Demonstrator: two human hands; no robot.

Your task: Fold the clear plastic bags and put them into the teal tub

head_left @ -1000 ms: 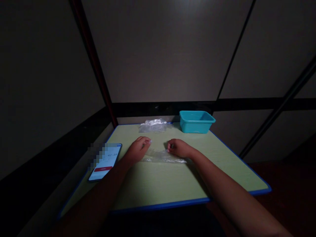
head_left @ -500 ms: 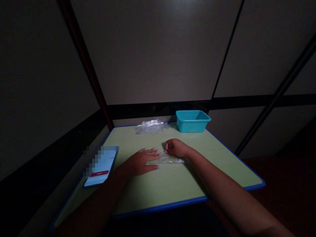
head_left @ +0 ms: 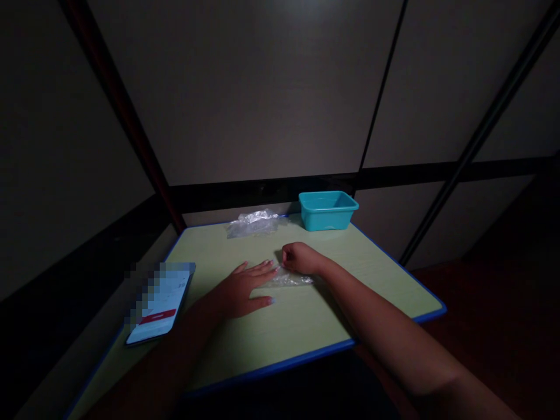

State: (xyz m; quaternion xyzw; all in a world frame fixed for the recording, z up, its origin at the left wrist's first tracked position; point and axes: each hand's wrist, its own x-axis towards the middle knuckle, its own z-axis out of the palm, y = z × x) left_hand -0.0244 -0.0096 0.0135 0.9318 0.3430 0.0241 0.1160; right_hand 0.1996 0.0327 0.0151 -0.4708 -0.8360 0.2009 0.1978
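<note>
A thin clear plastic bag lies flat on the pale green table, between and partly under my two hands. My left hand is spread with its palm down, fingertips resting at the bag's left part and thumb apart on the tabletop. Just right of those fingertips, my right hand is closed in a pinch at the bag's upper edge. The pinched fingertips hide exactly how much of the plastic they grip.
Another crumpled clear plastic bag lies at the table's back edge. A turquoise basket stands at the back right. A lit phone lies at the left edge. Behind the table rises a panelled wall.
The whole view has shifted, so the table and objects appear further left. My left fingers have spread apart more, while my right hand keeps its pinch at the bag.
</note>
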